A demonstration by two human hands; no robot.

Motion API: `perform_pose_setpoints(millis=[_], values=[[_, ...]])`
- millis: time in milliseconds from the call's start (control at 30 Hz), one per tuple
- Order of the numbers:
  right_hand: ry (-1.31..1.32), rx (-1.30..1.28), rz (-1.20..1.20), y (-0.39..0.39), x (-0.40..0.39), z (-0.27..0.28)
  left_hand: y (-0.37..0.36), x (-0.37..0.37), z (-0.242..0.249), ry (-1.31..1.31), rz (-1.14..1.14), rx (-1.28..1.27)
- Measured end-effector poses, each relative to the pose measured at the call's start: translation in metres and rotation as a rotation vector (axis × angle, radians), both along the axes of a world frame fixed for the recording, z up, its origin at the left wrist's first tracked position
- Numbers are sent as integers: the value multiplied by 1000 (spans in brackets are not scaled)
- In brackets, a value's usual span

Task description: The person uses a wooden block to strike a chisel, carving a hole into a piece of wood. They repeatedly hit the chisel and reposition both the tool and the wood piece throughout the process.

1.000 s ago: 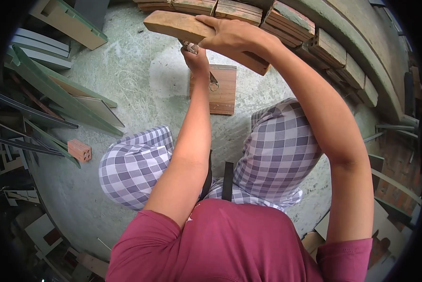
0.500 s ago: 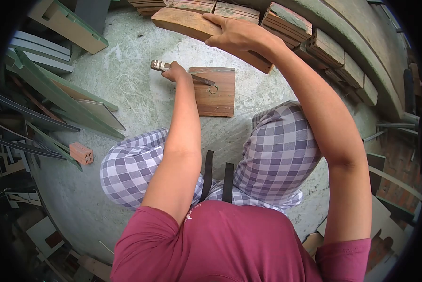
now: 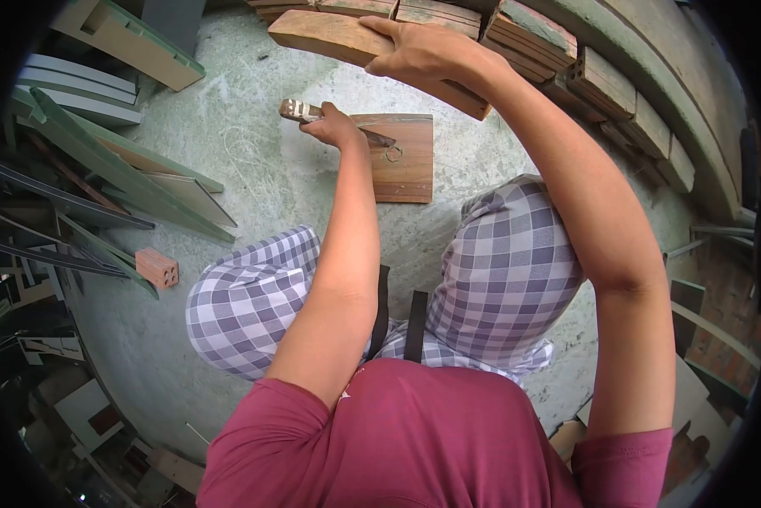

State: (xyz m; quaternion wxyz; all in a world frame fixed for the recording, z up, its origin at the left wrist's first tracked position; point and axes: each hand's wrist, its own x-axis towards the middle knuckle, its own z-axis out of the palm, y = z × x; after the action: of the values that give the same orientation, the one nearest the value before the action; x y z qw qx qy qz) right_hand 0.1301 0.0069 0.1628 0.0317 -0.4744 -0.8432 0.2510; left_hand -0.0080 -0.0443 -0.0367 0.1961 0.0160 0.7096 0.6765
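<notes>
My left hand [image 3: 336, 125] is closed around a chisel [image 3: 299, 109] whose handle end has pale bands. Its dark blade slants down to the right, the tip beside a small ring-shaped mark on a brown wooden board [image 3: 406, 179]. That board lies flat on the floor in front of my knees. Raised above and beyond it, my right hand [image 3: 431, 52] grips a long, thick wooden block [image 3: 328, 35] by its middle, fingers over the top. The fingers' far side is partly hidden.
Stacked hollow bricks [image 3: 605, 80] line the wall at the back right. Green-edged panels [image 3: 122, 157] lean at the left, with a single red brick [image 3: 157, 267] near them. The concrete floor [image 3: 245, 118] is scuffed. Scrap boards lie at the lower left.
The view has shifted slightly, moving the board and floor a little right and up in the picture. Both hands keep their holds; the chisel tip stays by the ring mark.
</notes>
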Motion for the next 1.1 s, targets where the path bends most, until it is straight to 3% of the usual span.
perform_pose_setpoints(millis=[567,667,733,800,867,967,1000,1067,1100], values=[[-39,-1,-1,-1,-13,7,-6,14,12,169,-130,-27],[39,95,44,-3,-13,28,-6,21,11,190,-138,59],[335,18,224,-5,-16,64,-8,26,14,202,-141,-38],[431,24,270,-25,-15,107,-9,35,19,213,-129,-83],[525,30,310,-28,-21,109,-15,40,20,219,-121,-52],[111,423,457,-9,-45,50,-22,43,32,196,-151,-48],[452,234,293,-18,-45,41,-21,42,28,195,-146,-45],[-178,18,292,-36,-32,29,-23,45,24,336,-148,66],[-180,22,278,-38,-32,28,-27,49,25,272,-172,92]])
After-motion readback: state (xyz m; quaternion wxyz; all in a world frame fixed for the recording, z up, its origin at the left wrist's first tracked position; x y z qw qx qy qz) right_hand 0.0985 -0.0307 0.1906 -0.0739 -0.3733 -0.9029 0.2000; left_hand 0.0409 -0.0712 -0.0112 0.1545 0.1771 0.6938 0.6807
